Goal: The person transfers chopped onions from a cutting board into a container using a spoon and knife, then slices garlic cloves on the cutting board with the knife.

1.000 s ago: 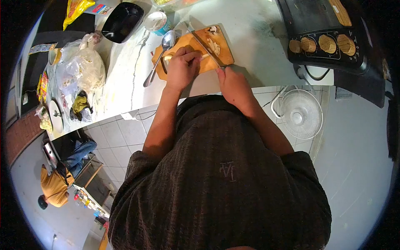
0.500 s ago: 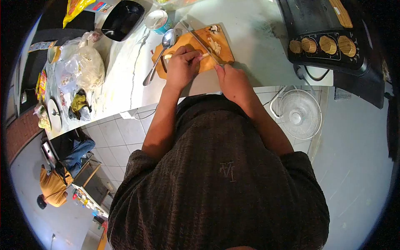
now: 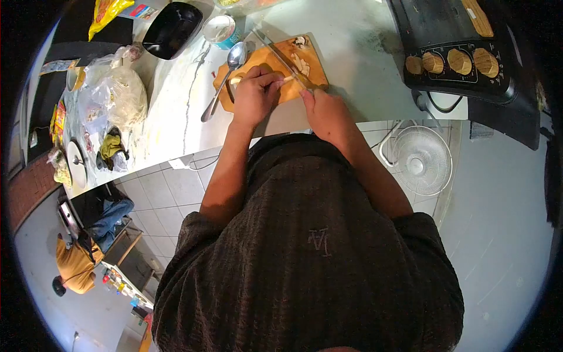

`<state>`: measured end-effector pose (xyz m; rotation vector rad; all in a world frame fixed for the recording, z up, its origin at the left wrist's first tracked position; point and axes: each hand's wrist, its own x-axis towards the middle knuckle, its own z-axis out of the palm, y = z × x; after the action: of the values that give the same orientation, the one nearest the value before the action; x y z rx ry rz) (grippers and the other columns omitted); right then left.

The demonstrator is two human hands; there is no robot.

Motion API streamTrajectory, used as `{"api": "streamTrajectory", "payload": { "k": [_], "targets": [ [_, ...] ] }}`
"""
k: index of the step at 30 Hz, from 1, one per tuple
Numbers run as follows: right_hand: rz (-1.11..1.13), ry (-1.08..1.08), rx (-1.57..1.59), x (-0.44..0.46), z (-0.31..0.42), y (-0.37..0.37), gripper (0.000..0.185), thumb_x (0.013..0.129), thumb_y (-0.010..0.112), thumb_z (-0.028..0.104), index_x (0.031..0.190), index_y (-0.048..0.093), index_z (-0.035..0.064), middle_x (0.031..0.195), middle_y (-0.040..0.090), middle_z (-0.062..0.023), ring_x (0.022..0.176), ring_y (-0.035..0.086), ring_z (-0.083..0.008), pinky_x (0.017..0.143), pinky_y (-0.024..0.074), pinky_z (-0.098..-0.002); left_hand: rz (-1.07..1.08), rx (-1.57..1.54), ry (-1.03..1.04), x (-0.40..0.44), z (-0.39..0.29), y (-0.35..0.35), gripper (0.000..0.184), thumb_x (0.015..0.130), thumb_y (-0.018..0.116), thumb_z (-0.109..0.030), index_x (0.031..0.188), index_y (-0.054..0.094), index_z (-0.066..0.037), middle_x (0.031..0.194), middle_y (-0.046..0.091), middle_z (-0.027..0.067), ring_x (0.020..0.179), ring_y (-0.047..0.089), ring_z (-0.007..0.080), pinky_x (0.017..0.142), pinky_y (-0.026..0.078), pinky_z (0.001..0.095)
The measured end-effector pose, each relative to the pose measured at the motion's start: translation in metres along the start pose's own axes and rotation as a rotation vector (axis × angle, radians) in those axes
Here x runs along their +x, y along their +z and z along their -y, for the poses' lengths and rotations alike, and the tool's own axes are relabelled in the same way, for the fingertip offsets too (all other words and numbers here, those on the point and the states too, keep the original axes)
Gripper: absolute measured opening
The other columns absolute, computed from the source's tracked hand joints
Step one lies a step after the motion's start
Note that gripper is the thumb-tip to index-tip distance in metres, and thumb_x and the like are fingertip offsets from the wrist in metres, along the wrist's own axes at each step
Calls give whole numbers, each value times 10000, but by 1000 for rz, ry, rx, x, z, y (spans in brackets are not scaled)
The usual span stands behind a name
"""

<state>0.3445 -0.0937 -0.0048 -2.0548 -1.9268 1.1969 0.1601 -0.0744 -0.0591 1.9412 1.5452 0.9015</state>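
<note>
On a wooden cutting board (image 3: 319, 76), my right hand (image 3: 324, 111) is closed around the handle of a long knife (image 3: 275, 51), its blade slanting up and left over the board. My left hand (image 3: 255, 97) pinches a small pale piece (image 3: 288, 78), perhaps garlic, beside the blade. Thin pale slices (image 3: 300, 64) lie right of the knife, and dark-edged scraps (image 3: 301, 41) sit near the board's top corner. Another pale piece (image 3: 236, 80) rests left of my left hand. A large metal spoon (image 3: 236, 57) lies across the board's left edge, its handle reaching onto the counter.
A white-and-blue tub (image 3: 220, 30) and a black tray (image 3: 173, 30) stand beyond the board. Plastic bags (image 3: 120, 94) crowd the left counter. A black stove with wooden knobs (image 3: 460, 61) is at right. Below it stands a fan (image 3: 417, 161). Another person (image 3: 76, 264) is at lower left.
The knife has shifted very slightly beside the pale piece. Both hands keep nearly the same places and grips.
</note>
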Motion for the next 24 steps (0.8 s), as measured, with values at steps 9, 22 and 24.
{"api": "streamTrajectory", "payload": {
  "k": [9, 22, 24],
  "targets": [
    [-49, -54, -19, 9, -12, 11, 510, 1019, 416, 413, 931, 611, -49, 874, 649, -305, 888, 610, -503, 797, 473, -558, -7, -4, -19, 0, 0, 1, 115, 792, 740, -117, 900, 751, -81, 825, 624, 92, 763, 624, 278, 665, 497, 383],
    [-116, -65, -46, 8, -9, 22, 483, 1015, 442, 404, 919, 609, -38, 824, 643, -307, 837, 621, -500, 757, 487, -555, -27, -5, 12, -1, 2, 3, 86, 799, 739, -122, 866, 742, -67, 823, 638, 84, 787, 623, 279, 678, 496, 387],
    [-84, -73, -47, 9, -10, 12, 483, 1015, 441, 405, 917, 610, -37, 824, 644, -306, 838, 621, -501, 759, 487, -556, -22, -29, 3, -1, 1, 3, 88, 798, 740, -122, 872, 745, -74, 824, 637, 82, 787, 624, 274, 676, 497, 384]
  ]
}}
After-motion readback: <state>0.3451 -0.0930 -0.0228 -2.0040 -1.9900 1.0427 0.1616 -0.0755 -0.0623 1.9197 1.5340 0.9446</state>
